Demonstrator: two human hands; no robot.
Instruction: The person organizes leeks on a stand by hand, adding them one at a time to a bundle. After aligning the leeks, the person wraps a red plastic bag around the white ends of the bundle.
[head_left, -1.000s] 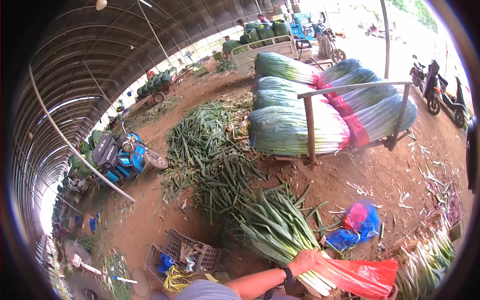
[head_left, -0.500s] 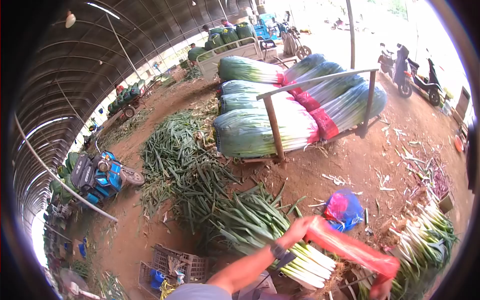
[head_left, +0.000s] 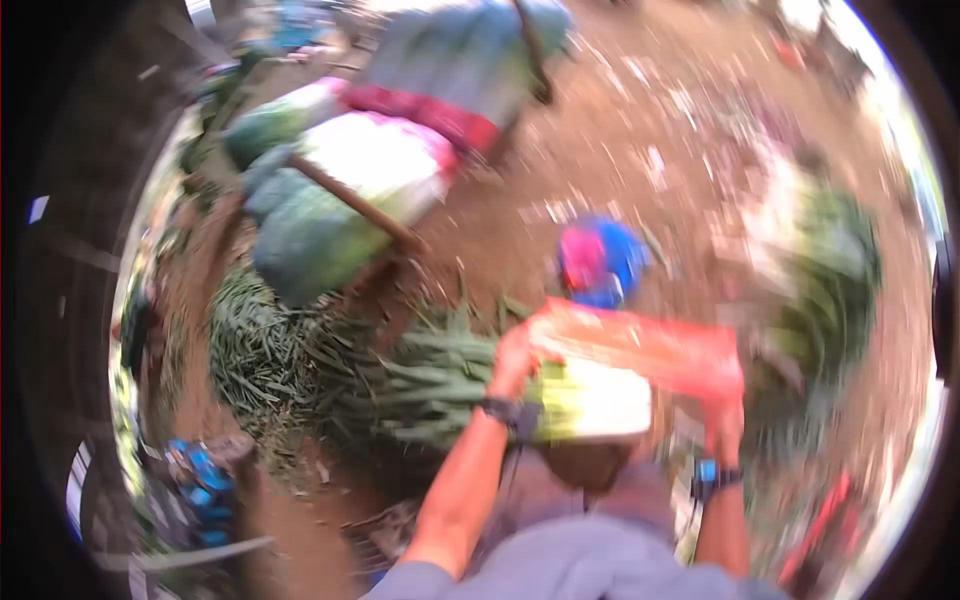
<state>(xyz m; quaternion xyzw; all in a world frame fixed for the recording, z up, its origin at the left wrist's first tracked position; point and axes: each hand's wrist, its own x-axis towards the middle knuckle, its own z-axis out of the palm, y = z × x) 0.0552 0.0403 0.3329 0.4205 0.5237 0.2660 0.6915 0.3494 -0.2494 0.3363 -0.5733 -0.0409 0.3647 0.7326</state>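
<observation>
A red translucent plastic sheet (head_left: 635,345) is stretched between my two hands. My left hand (head_left: 514,362), blurred by motion, is closed on its left end. At the other end my right hand (head_left: 724,420) grips the sheet lower down, its fingers partly covered by the plastic. Just below the sheet lies a pile of long green onions (head_left: 595,400), white stalks to the right and green leaves to the left. My left wrist is over the leafy side of the pile.
A blue and pink plastic bundle (head_left: 600,262) lies on the dirt ahead. Large wrapped bundles of green onions (head_left: 345,215) sit on a cart at the upper left. Loose leaves (head_left: 290,355) are heaped at left; more onions (head_left: 825,270) lie at right.
My view has swung down and to the right, blurring the scene. The red sheet remains in both hands and is now held across in front of me, above the onions, with the right hand raised.
</observation>
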